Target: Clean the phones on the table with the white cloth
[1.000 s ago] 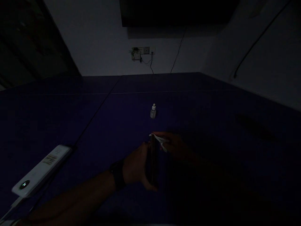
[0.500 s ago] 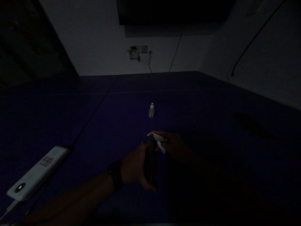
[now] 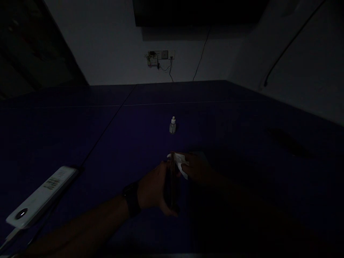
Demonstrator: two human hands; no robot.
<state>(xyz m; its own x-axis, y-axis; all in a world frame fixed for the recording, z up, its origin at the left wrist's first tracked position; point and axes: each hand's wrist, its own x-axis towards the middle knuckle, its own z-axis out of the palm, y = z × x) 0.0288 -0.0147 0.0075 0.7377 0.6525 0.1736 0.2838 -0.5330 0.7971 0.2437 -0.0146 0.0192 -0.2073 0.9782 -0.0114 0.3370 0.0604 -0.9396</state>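
- Dark, slim slab (image 3: pixel 172 179): seen edge-on, gripped in the left hand (image 3: pixel 153 187); its kind is too dim to tell.
- White tissue (image 3: pixel 180 163): crumpled, pinched in the right hand (image 3: pixel 197 168), at the slab's far end.

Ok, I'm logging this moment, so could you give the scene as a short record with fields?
Left hand: grips thin dark object, seen edge-on
Right hand: holds white wipe at the object's end
Left wrist: dark watch
Beyond hands: small bottle, upright on blue table
Far left: white device, cable attached
Wall: sockets, dark screen above
Light: dim
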